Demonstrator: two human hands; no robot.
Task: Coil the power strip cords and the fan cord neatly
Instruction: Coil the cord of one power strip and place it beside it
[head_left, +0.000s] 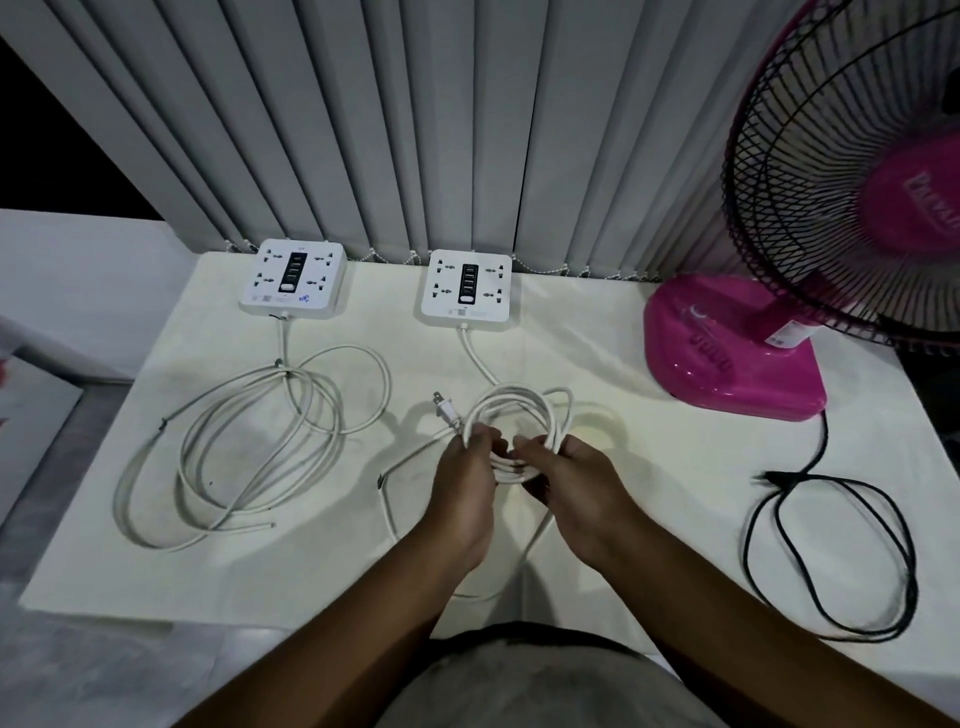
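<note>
Two white square power strips stand at the back of the table, the left strip (292, 278) and the middle strip (469, 287). The middle strip's white cord (524, 402) is gathered into a small coil. My left hand (467, 478) and my right hand (569, 480) both grip that coil at its near side, and its plug (444, 409) sticks out to the upper left. The left strip's white cord (249, 441) lies in loose wide loops on the table. A pink fan (737, 353) stands at the right, its black cord (826, 545) sprawled in loose loops.
A white cloth covers the table (322, 566). Grey vertical blinds (415, 130) hang right behind the strips. The fan's black grille (841, 182) overhangs the right back corner. A thin wire tie (387, 480) lies left of my hands. My lap is at the bottom edge.
</note>
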